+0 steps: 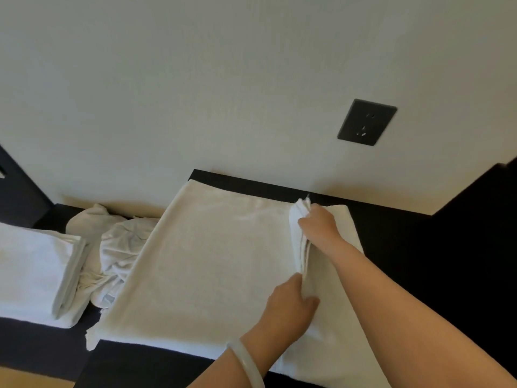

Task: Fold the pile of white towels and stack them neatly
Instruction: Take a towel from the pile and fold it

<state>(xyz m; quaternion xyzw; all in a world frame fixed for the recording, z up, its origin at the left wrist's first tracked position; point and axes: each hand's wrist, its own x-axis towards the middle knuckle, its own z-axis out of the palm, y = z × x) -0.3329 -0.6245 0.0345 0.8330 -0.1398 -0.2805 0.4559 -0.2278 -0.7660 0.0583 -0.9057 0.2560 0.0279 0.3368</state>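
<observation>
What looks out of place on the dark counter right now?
Only the spread white towel: its near-left corner droops off the dark counter's edge. The folded white towel stack beside it looks square.

we cannot see the fingertips of the left hand [291, 306] or right hand [319, 225]: the towel [212, 261] fold they grip covers them. the towel's near right corner and both forearms run off the bottom edge. the stack [36, 270] is cut by the picture's left edge. at the tabletop's [405, 242] left edge the towel hides part of the pile [112, 247]. the socket's [366, 123] holes are blurred.
</observation>
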